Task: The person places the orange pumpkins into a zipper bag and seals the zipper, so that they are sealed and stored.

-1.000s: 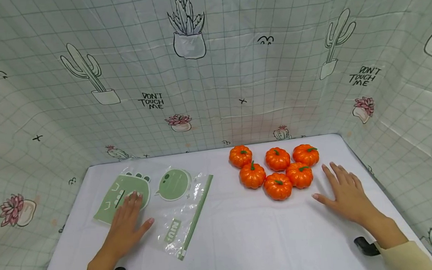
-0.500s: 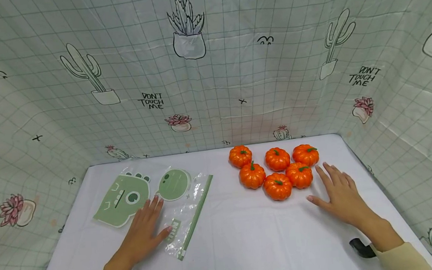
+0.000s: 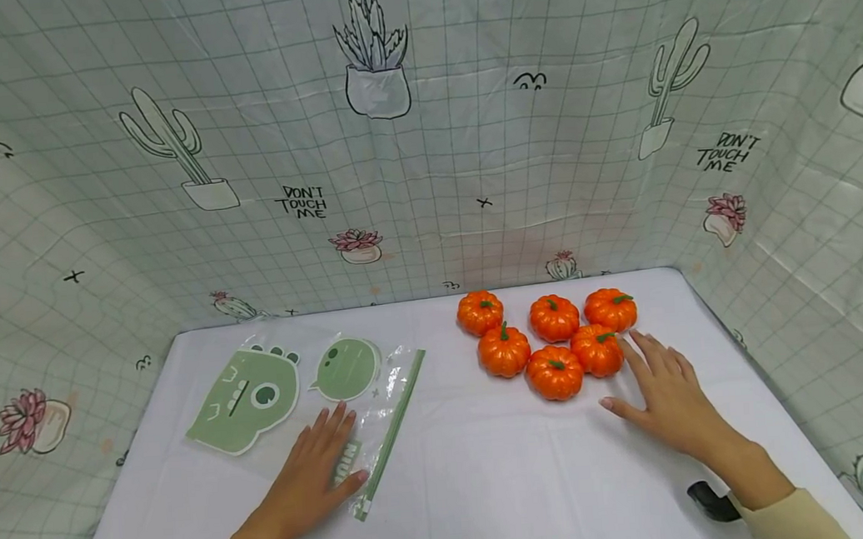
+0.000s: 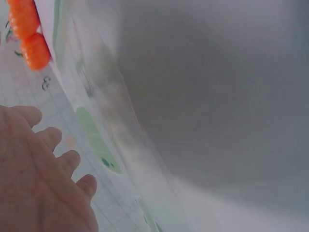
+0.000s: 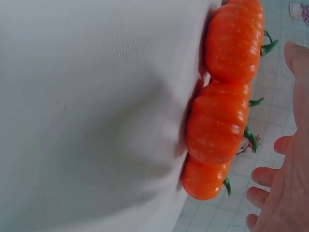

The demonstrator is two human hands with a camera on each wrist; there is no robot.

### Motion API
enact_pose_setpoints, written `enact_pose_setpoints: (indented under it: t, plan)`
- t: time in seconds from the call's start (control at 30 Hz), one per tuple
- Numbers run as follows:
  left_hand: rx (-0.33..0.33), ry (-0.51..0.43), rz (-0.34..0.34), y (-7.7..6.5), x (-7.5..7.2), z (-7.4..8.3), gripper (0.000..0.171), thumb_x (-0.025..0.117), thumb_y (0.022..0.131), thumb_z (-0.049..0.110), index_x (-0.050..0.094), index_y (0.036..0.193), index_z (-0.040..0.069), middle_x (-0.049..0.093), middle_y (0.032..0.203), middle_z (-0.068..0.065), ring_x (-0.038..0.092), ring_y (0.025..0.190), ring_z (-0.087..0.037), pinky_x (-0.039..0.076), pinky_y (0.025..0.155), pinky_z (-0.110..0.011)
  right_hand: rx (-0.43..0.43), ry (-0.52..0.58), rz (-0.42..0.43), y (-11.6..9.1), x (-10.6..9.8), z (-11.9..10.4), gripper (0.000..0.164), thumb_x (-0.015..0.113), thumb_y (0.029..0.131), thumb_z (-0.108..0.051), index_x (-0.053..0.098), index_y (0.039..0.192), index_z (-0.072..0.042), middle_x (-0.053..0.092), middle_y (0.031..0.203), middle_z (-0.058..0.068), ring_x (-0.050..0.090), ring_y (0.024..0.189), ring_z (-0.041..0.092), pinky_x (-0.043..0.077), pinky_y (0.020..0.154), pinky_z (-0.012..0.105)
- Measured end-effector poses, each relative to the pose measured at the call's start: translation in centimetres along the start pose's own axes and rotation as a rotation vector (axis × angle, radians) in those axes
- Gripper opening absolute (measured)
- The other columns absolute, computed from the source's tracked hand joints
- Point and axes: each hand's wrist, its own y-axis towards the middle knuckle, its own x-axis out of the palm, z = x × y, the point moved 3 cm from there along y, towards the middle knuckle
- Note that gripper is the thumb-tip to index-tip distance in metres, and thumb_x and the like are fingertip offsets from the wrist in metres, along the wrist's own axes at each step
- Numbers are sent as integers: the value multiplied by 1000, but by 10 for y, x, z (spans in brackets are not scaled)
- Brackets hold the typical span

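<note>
Backdrop [image 3: 424, 161]: grid-printed fabric, softly creased, patterned with line-drawn cacti and succulents. Counter [image 3: 491, 482]: draped white, finely woven, lightly wrinkled. One pouch [image 3: 313, 399]: flat, glossy clear plastic, printed with a pale-green creature and round speech bubble, straight green strip along one edge; lying on the counter's left side. Six pumpkins [image 3: 555, 373]: rounded, ribbed, shiny orange, short green stems; clustered right of centre. Left hand [image 3: 306, 474]: fingers extended, gripping nothing, above the pouch's near part. Right hand [image 3: 670, 407]: fingers spread, gripping nothing, just beside the rightmost pumpkins; contact cannot be told.
</note>
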Motion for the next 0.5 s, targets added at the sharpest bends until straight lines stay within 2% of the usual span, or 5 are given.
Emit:
enact_pose_setpoints:
  t: [0.3, 0.5]
  plan:
    - [91, 20, -25, -3, 13, 17, 75, 68, 99, 41, 44, 159, 2, 36, 169, -19, 29, 156, -47, 25, 122, -65, -18, 1, -19, 0, 3, -17, 98, 81, 89, -47, 34, 159, 4, 31, 159, 32, 30, 145, 55, 21, 115, 76]
    - [145, 74, -12, -3, 19, 23, 71, 68, 99, 41, 49, 157, 4, 40, 166, -18, 35, 153, -46, 32, 119, -62, -9, 6, -50, 1, 4, -26, 97, 80, 90, -46, 35, 157, 6, 29, 161, 32, 30, 145, 57, 19, 116, 75]
